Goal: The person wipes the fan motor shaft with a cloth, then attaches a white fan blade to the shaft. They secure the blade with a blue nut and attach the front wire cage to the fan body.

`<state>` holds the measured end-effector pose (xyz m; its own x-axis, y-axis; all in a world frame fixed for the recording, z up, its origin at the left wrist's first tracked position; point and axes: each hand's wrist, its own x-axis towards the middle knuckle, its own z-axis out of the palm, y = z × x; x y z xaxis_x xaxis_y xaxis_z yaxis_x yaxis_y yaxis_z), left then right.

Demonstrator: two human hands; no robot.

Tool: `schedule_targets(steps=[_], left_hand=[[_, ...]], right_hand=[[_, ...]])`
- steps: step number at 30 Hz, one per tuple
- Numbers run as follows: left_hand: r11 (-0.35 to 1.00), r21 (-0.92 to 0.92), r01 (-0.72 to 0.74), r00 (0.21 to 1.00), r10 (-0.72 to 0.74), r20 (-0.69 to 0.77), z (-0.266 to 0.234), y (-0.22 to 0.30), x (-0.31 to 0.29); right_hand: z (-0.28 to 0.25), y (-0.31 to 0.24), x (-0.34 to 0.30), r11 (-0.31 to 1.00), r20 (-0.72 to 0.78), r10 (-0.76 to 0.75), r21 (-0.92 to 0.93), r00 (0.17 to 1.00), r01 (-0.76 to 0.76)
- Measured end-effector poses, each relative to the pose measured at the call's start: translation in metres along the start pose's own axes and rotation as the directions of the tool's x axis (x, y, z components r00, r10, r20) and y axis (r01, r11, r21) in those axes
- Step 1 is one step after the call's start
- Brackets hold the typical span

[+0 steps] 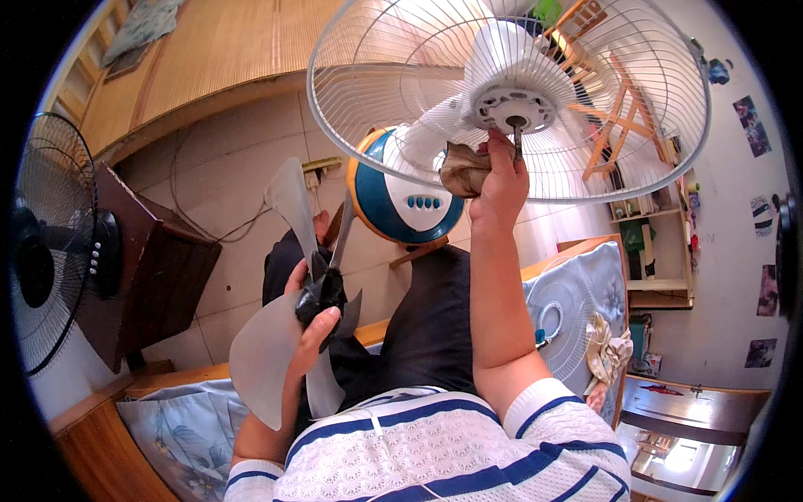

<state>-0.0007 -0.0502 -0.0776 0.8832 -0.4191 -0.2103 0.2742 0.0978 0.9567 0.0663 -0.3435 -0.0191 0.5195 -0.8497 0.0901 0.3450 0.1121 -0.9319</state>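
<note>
My left hand [311, 339] is closed around the black hub of a fan blade [266, 356], whose translucent grey blades spread out above my lap. With my right hand [502, 177] I grip a brown, stained cloth [462, 171] against the thin metal shaft [517, 138] of a standing fan. The shaft sticks out of the fan's white motor housing [514, 109], in the middle of the wire rear guard [314, 105]. Below the guard shows the fan's round blue, white and orange base [376, 201] with several teal buttons.
A round front guard [569, 356] and a crumpled beige cloth [609, 351] lie on the blue bedsheet at my right. To my left a black fan [52, 243] stands by a dark brown cabinet [155, 284]. A power strip [322, 165] with a cable lies on the tiled floor.
</note>
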Motion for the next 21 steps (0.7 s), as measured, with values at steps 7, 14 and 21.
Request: schedule_targets(steps=[7,14,21], left_hand=[[1.000,-0.015,-0.017,1.000,0.017,-0.003,-0.003,-0.003,0.002],[0.997,-0.070,0.012,0.999,-0.008,0.049,-0.011,-0.003,0.001],[0.997,-0.077,0.021,1.000,-0.021,-0.009,-0.010,-0.001,0.000]], right_hand=[[0.004,0.001,0.006,0.991,-0.058,0.103,0.087,0.993,-0.098],[0.004,-0.002,0.013,0.984,-0.061,0.162,0.088,0.985,-0.156],[0.007,0.002,0.016,0.982,-0.089,0.176,0.087,0.980,-0.168]])
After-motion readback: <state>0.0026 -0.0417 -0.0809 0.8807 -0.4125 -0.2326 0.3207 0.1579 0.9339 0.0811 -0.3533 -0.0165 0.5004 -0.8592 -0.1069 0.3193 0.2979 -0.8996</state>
